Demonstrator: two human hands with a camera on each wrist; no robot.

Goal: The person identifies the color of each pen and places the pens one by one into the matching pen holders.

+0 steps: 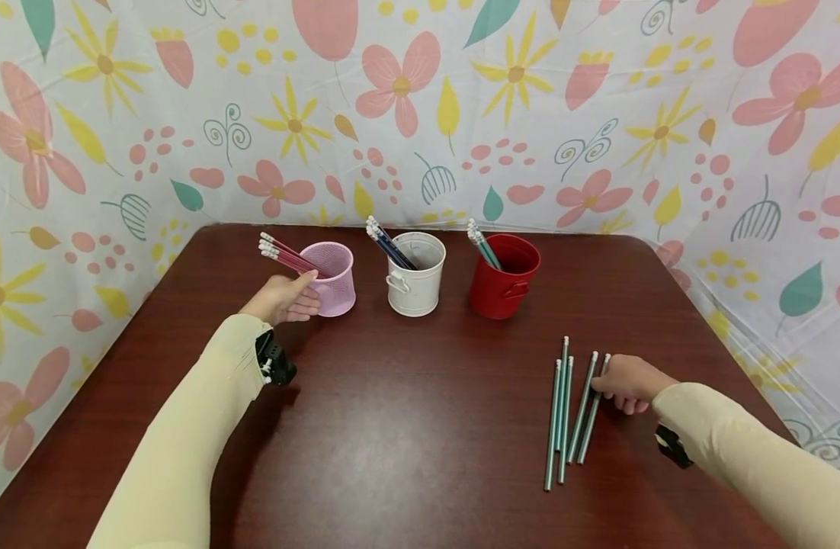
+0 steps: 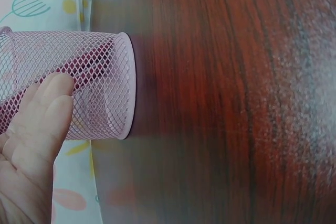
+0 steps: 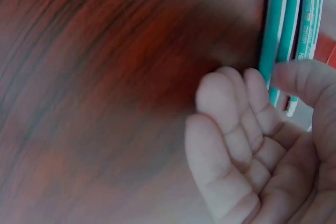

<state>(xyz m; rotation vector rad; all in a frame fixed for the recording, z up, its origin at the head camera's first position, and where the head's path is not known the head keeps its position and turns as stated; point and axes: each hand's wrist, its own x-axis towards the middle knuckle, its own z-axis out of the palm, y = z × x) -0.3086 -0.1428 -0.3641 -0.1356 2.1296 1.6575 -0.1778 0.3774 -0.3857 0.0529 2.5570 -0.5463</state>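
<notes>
My left hand is at the pink mesh pencil cup, its fingers mostly straight and touching the cup's side. Dark red pencils with white erasers lean in that cup. On the right of the table, several green pencils lie roughly side by side, eraser ends away from me. My right hand pinches the rightmost green pencil near its eraser end, between thumb and index finger. In the right wrist view the other fingers are loosely curled over the table.
A white bucket with dark blue pencils stands at the back middle. Right of it is a red bucket holding green pencils. A flower-patterned cloth hangs behind the dark wooden table.
</notes>
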